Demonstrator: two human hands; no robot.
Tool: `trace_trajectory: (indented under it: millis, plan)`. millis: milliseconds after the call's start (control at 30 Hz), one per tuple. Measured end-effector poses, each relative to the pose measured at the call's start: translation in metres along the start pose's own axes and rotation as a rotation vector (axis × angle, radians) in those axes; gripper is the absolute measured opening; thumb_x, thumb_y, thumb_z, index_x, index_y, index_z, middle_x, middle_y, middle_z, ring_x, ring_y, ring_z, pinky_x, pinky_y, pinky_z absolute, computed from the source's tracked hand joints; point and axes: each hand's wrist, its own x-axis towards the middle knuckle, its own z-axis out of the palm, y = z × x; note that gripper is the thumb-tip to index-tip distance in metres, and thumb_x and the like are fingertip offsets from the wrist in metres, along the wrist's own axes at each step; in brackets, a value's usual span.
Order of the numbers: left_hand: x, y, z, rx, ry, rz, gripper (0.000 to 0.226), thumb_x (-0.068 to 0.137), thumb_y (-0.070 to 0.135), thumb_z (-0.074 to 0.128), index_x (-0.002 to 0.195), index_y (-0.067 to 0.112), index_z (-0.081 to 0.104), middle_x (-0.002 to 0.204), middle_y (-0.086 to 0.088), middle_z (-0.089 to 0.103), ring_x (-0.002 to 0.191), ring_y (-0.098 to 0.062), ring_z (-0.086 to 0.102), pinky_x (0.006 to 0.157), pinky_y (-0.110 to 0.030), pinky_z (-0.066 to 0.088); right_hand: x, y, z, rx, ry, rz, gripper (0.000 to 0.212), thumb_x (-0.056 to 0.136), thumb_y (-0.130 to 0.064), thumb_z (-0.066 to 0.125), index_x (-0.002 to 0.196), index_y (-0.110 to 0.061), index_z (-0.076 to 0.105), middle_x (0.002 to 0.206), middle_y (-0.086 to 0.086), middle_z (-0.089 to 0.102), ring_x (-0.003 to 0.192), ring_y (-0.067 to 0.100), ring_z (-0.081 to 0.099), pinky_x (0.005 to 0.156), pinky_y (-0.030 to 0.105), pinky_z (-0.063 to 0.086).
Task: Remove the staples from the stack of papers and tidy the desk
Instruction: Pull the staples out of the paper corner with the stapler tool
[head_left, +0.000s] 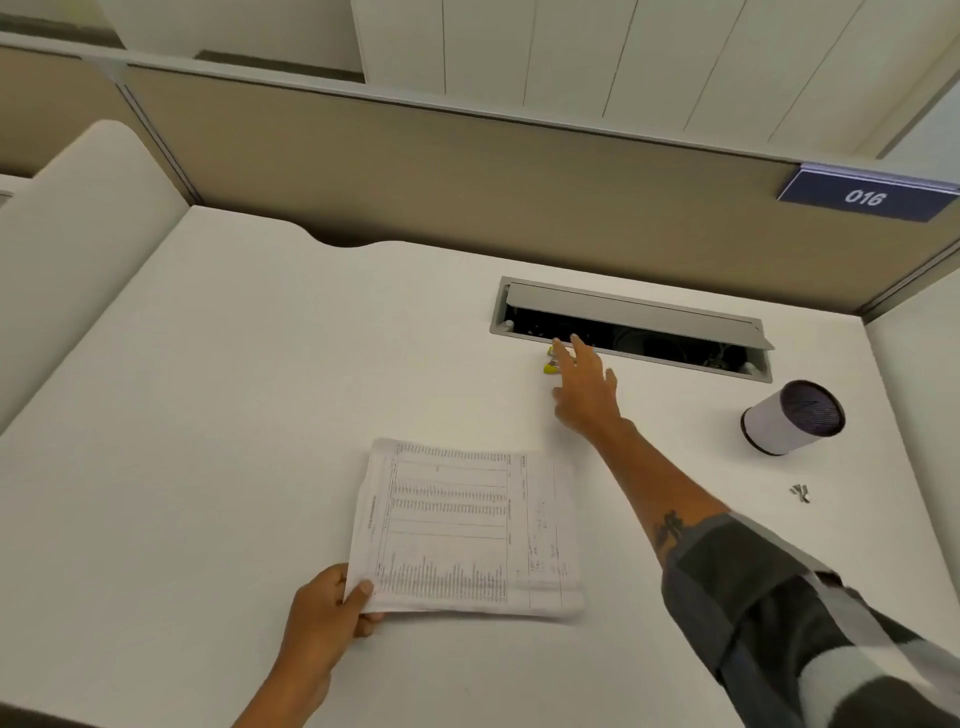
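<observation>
A stack of printed papers (467, 525) lies on the white desk (208, 415) in front of me. My left hand (327, 608) grips its near left corner, thumb on top. My right hand (584, 387) is stretched far forward with fingers spread over a small yellow and metal object (550, 361), probably the staple remover, which lies beside the cable slot. The fingers partly hide it, and they touch or hover just over it. A few loose staples (800, 492) lie on the desk at the right.
An open grey cable slot (631, 330) with a raised flap is set into the desk behind my right hand. A white cylindrical cup with a dark inside (792, 423) lies tipped at the right. A beige partition (415, 182) with a "016" sign (865, 197) bounds the back.
</observation>
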Motion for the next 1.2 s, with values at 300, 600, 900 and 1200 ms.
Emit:
trace_trajectory:
  millis: [300, 600, 900, 1200]
  plan:
    - [-0.031, -0.02, 0.017, -0.149, 0.021, -0.106, 0.017, 0.1, 0.013, 0.06, 0.114, 0.01, 0.069, 0.077, -0.006, 0.081, 0.061, -0.023, 0.074, 0.059, -0.029, 0.06, 0.011, 0.016, 0.019, -0.105, 0.185, -0.05, 0.027, 0.096, -0.02, 0.068, 0.121, -0.01, 0.067, 0.12, 0.011, 0.061, 0.115, 0.034, 0.056, 0.086, 0.048, 0.047]
    - [-0.043, -0.02, 0.024, -0.213, -0.015, -0.141, 0.02, 0.1, 0.012, 0.06, 0.118, 0.011, 0.068, 0.101, -0.005, 0.079, 0.078, -0.027, 0.079, 0.071, -0.039, 0.065, -0.112, -0.008, 0.007, 0.945, 0.065, 0.237, 0.018, 0.102, -0.022, 0.063, 0.115, -0.011, 0.067, 0.11, 0.014, 0.07, 0.087, 0.023, 0.071, 0.077, 0.034, 0.058]
    - [-0.041, -0.021, 0.033, -0.308, -0.055, -0.189, 0.013, 0.094, 0.011, 0.07, 0.106, 0.015, 0.073, 0.106, -0.005, 0.075, 0.088, -0.025, 0.068, 0.065, -0.031, 0.058, -0.317, -0.045, 0.051, 1.436, -0.754, 0.465, 0.02, 0.103, -0.022, 0.064, 0.108, -0.003, 0.07, 0.092, 0.012, 0.072, 0.07, 0.017, 0.064, 0.064, 0.028, 0.05]
    - [-0.042, -0.024, 0.04, -0.377, -0.209, -0.221, 0.015, 0.091, 0.006, 0.073, 0.105, 0.013, 0.075, 0.104, -0.008, 0.079, 0.086, -0.025, 0.072, 0.062, -0.031, 0.055, -0.352, -0.09, 0.072, 1.598, -0.721, 0.678, 0.017, 0.105, -0.014, 0.058, 0.114, -0.002, 0.067, 0.091, 0.016, 0.072, 0.062, 0.019, 0.055, 0.057, 0.027, 0.044]
